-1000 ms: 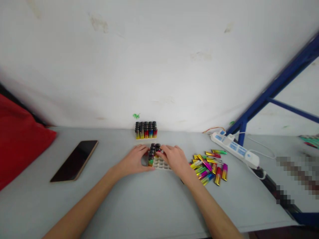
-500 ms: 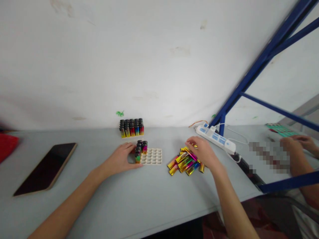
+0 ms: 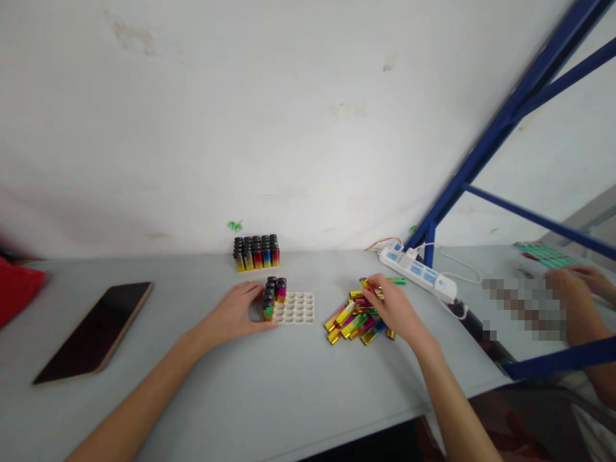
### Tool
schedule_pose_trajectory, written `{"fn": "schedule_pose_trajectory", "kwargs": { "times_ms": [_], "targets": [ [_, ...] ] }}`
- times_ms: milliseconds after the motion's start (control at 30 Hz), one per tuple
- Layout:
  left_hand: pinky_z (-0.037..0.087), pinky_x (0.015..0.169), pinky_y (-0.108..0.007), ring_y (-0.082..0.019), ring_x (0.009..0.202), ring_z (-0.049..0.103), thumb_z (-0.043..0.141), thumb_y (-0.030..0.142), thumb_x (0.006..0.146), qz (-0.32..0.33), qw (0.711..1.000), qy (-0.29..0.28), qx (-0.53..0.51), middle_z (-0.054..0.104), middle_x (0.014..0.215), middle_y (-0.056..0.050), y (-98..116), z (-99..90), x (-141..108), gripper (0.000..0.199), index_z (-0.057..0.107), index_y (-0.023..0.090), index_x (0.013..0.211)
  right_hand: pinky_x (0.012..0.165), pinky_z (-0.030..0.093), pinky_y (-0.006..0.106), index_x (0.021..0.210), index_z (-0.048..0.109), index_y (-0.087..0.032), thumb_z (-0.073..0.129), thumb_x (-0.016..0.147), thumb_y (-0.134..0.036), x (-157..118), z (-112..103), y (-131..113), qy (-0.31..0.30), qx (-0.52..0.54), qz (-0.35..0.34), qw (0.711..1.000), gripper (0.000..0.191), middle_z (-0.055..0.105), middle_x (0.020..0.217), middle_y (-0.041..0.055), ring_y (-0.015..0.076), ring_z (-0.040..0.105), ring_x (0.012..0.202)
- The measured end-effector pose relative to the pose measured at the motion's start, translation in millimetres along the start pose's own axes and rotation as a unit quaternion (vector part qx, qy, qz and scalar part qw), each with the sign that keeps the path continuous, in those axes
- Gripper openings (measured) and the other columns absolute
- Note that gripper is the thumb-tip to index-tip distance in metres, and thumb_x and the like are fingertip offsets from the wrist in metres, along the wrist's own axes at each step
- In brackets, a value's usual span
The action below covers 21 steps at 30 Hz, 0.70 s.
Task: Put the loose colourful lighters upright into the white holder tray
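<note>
A white tray with round pockets (image 3: 301, 308) lies on the grey table, black-topped colourful cylinders (image 3: 268, 307) upright in its left part. My left hand (image 3: 239, 311) rests at the tray's left edge, thumb and fingers apart around the cylinders' side. To the right is a loose pile of shiny gold and multicoloured cylinders (image 3: 353, 321). Over the back of the pile my right hand (image 3: 392, 305) pinches a gold cylinder (image 3: 364, 282) between its fingertips. A full block of upright black-topped cylinders (image 3: 257, 253) stands near the wall.
A dark tablet (image 3: 94, 333) lies at the left, beside a red item (image 3: 19, 289). A white power strip (image 3: 418, 273) with cables sits at the right by a blue metal frame (image 3: 445, 199). Another person's hands (image 3: 572, 289) are at the far right.
My right hand has closed on a gold cylinder, and the pile's pieces have shifted, with a green one now behind the hand. My left hand stays by the tray. The view has tilted slightly.
</note>
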<state>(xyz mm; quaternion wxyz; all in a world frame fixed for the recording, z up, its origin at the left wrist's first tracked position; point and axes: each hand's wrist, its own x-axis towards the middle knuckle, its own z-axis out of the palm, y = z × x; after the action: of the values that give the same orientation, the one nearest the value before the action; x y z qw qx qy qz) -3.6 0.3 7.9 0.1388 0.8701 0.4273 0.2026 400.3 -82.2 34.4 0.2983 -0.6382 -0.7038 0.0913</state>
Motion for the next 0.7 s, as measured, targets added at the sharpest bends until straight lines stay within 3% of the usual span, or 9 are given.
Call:
{"fn": "schedule_pose_trajectory", "kwargs": {
  "times_ms": [100, 200, 300, 367, 467, 567, 633, 700],
  "targets": [
    [0.06, 0.101, -0.049, -0.039, 0.111, 0.074, 0.084, 0.073, 0.07, 0.0, 1.0, 0.002, -0.003, 0.079, 0.114, -0.012, -3, 2.2, 0, 0.059, 0.075, 0.025, 0.102, 0.074, 0.055, 0.037, 0.129, 0.073, -0.021, 0.055, 0.108, -0.054, 5, -3, -17, 0.033, 0.113, 0.04, 0.992, 0.043, 0.076, 0.083, 0.0039, 0.0247, 0.07, 0.072],
    [0.059, 0.105, -0.05, -0.04, 0.114, 0.073, 0.086, 0.072, 0.07, -0.005, 1.0, 0.007, -0.009, 0.078, 0.119, -0.013, -4, 3.8, 0, 0.062, 0.075, 0.024, 0.108, 0.069, 0.051, 0.035, 0.121, 0.081, -0.021, 0.051, 0.106, -0.062, 19, 6, -37, 0.054, 0.176, 0.048, 0.982, 0.053, 0.075, 0.082, 0.0047, 0.0231, 0.065, 0.07],
    [0.059, 0.105, -0.05, -0.039, 0.114, 0.074, 0.086, 0.072, 0.069, -0.009, 1.0, 0.003, -0.009, 0.079, 0.119, -0.012, -3, 3.2, 0, 0.062, 0.075, 0.025, 0.108, 0.065, 0.047, 0.032, 0.116, 0.082, -0.02, 0.067, 0.096, -0.065, 43, 27, -56, 0.054, 0.244, 0.051, 0.967, 0.051, 0.072, 0.08, 0.0023, 0.019, 0.058, 0.067],
    [0.059, 0.105, -0.049, -0.039, 0.115, 0.074, 0.086, 0.072, 0.069, -0.011, 1.0, -0.006, -0.008, 0.079, 0.119, -0.012, -2, 2.2, -1, 0.062, 0.076, 0.025, 0.108, 0.061, 0.044, 0.029, 0.099, 0.079, -0.019, 0.077, 0.086, -0.069, 61, 45, -68, 0.04, 0.288, 0.053, 0.955, 0.052, 0.063, 0.068, -0.0016, 0.0164, 0.051, 0.062],
    [0.058, 0.105, -0.047, -0.039, 0.115, 0.074, 0.089, 0.071, 0.069, -0.012, 1.0, -0.01, -0.004, 0.079, 0.12, -0.013, 0, 1.6, -2, 0.064, 0.076, 0.024, 0.11, 0.066, 0.049, 0.03, 0.077, 0.067, -0.02, 0.077, 0.082, -0.078, 78, 73, -89, 0.003, 0.35, 0.019, 0.937, 0.058, 0.062, 0.07, -0.0004, 0.0174, 0.057, 0.07],
    [0.058, 0.105, -0.048, -0.039, 0.116, 0.073, 0.09, 0.072, 0.069, -0.007, 1.0, -0.005, 0.0, 0.079, 0.121, -0.014, -1, 2.9, -3, 0.065, 0.077, 0.023, 0.111, 0.072, 0.056, 0.032, 0.084, 0.062, -0.022, 0.068, 0.09, -0.08, 77, 98, -108, -0.049, 0.43, -0.01, 0.901, 0.058, 0.069, 0.082, 0.0019, 0.0179, 0.064, 0.074],
    [0.058, 0.106, -0.048, -0.039, 0.116, 0.073, 0.09, 0.071, 0.07, -0.006, 1.0, 0.0, 0.001, 0.079, 0.121, -0.014, -1, 4.0, -4, 0.065, 0.077, 0.023, 0.112, 0.06, 0.052, 0.029, 0.089, 0.057, -0.025, 0.063, 0.094, -0.08, 67, 110, -116, -0.082, 0.474, 0.012, 0.877, 0.056, 0.062, 0.073, -0.0035, 0.0147, 0.055, 0.059],
    [0.058, 0.106, -0.048, -0.039, 0.116, 0.073, 0.091, 0.07, 0.07, -0.008, 1.0, 0.001, 0.0, 0.079, 0.121, -0.014, -1, 4.6, -5, 0.065, 0.077, 0.022, 0.112, 0.048, 0.042, 0.027, 0.09, 0.054, -0.027, 0.062, 0.094, -0.082, 56, 118, -121, -0.097, 0.482, 0.044, 0.87, 0.055, 0.049, 0.063, -0.0083, 0.0133, 0.042, 0.05]
  ]
}}
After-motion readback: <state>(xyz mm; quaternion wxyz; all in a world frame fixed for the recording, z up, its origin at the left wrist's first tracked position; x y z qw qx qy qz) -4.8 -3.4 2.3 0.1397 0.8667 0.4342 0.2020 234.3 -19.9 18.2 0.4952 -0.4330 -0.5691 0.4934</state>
